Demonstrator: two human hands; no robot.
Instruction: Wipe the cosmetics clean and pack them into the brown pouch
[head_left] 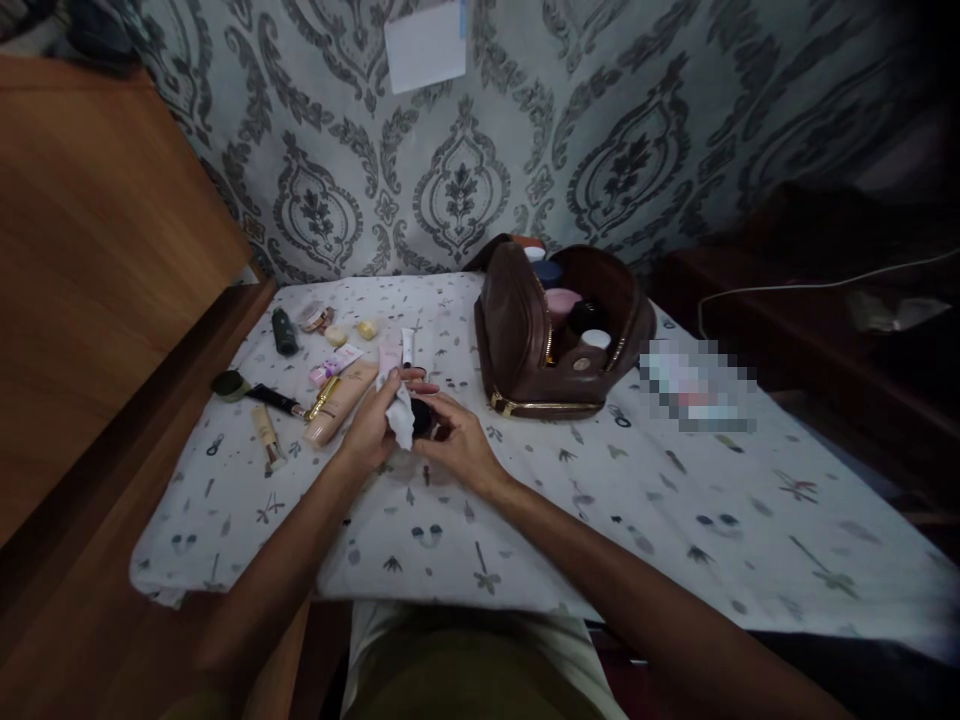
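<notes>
Over the middle of the table, my left hand (371, 425) is closed on a crumpled white tissue (400, 412), which lies against a small round black container (421, 417). My right hand (461, 440) grips that black container from the other side with thumb and fingers. Whether it is a jar or a compact I cannot tell. Just left of my hands lie a large beige tube (341, 405) and a slim gold tube (322, 398). Beyond my fingers are a pink tube (389, 357) and a small white tube (407, 345).
A brown cosmetic bag (525, 340) stands unzipped at the right, with several jars inside. At the left lie a dark green bottle (283, 331), a black tube (274, 399), a cream tube (264, 430) and a round green-lidded jar (229, 385). A patterned cloth (525, 560) covers the table.
</notes>
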